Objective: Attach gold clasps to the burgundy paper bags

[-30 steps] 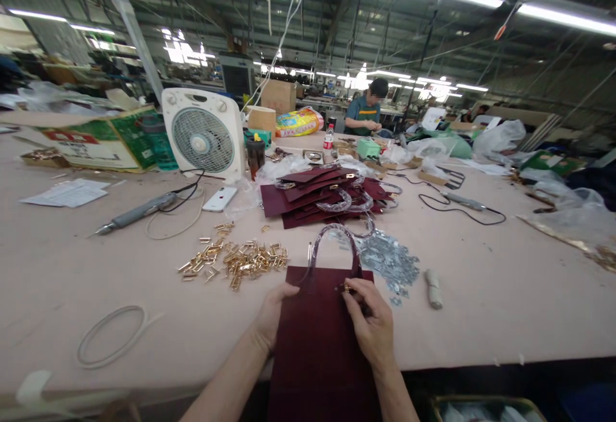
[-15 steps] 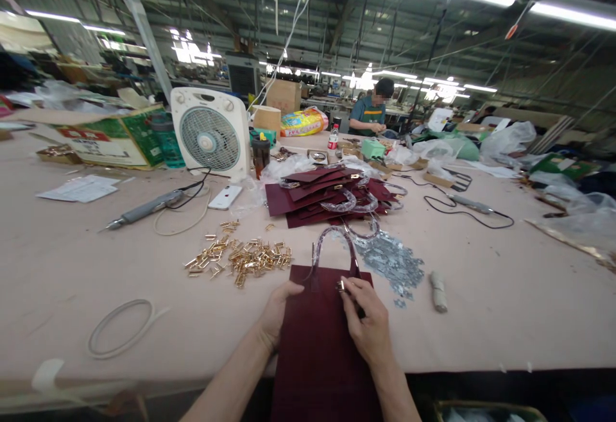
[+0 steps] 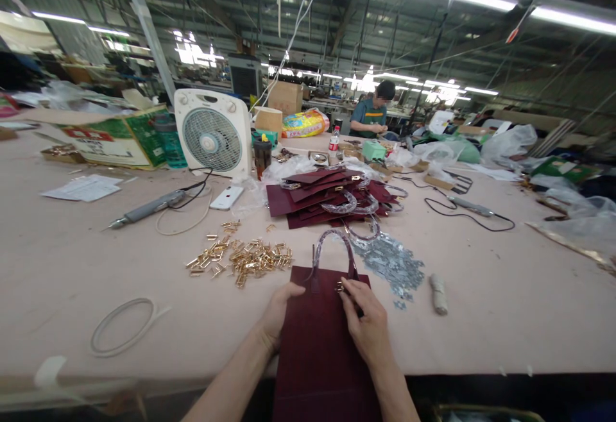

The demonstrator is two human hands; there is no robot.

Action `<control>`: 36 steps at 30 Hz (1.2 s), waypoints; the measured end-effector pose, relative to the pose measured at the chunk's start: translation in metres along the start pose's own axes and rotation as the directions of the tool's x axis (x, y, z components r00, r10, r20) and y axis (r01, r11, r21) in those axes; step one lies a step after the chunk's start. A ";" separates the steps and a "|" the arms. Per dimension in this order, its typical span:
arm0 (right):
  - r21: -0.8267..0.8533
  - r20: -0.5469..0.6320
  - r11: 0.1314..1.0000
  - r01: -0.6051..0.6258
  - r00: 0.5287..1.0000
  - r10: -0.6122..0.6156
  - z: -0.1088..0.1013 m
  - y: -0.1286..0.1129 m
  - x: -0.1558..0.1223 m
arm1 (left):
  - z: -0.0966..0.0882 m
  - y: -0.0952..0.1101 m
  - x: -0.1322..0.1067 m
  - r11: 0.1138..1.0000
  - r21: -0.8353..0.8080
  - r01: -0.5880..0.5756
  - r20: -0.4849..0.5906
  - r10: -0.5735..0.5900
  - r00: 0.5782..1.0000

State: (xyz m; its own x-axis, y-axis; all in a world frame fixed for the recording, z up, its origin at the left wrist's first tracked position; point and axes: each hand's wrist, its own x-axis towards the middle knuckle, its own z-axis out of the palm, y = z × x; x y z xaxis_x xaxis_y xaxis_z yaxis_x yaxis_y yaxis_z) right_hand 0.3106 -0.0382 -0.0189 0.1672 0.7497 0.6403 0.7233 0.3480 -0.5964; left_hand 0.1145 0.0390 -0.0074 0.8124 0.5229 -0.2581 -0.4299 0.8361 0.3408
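A dark burgundy bag panel [image 3: 322,338] with a plastic-wrapped loop handle [image 3: 332,235] hangs partly over the table's front edge. My left hand [image 3: 282,310] grips its left edge, thumb on the front and the other fingers hidden behind. At the panel's upper right, my right hand [image 3: 368,316] pinches a small gold clasp [image 3: 339,286] against the surface near the handle's right end. Loose gold clasps [image 3: 257,258] lie in a pile to the left. Small silver metal plates [image 3: 392,265] are heaped to the right.
Behind sits a stack of burgundy panels [image 3: 308,201] with wrapped handles. Grey electric screwdrivers lie left [image 3: 149,209] and right [image 3: 471,206]. A phone [image 3: 227,197], a white fan [image 3: 214,133], a rolled cloth [image 3: 438,295] and a white coil [image 3: 120,326] are around. Another person [image 3: 370,114] works across the table.
The gold clasp in my right fingers has turned slightly and sits a touch further left on the panel. My left hand keeps its grip. The camera view has shifted a little.
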 end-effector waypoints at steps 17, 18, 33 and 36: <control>-0.105 -0.083 0.994 -0.003 0.997 -0.006 0.011 -0.002 -0.004 | 0.004 -0.003 0.001 1.000 -0.022 -0.004 -0.077 0.002 0.997; -0.113 -0.075 0.994 -0.001 0.997 -0.008 0.011 -0.002 -0.005 | 0.003 -0.003 0.002 1.000 -0.026 0.000 -0.072 -0.002 0.997; -0.186 0.024 0.981 0.057 0.998 -0.053 0.017 0.001 -0.012 | 0.001 -0.003 0.002 1.000 -0.012 -0.004 -0.090 0.003 0.996; -0.171 0.020 0.984 0.053 0.999 -0.050 0.017 -0.002 -0.009 | 0.000 -0.004 0.002 1.000 0.002 -0.005 -0.110 0.005 0.994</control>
State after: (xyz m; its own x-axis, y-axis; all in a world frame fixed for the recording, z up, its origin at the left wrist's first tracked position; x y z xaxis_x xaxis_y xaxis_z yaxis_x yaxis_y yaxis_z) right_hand 0.2964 -0.0364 -0.0321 0.1168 0.7426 0.6595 0.8349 0.2863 -0.4702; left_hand 0.1176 0.0365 -0.0095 0.7621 0.5421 -0.3539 -0.4329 0.8332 0.3440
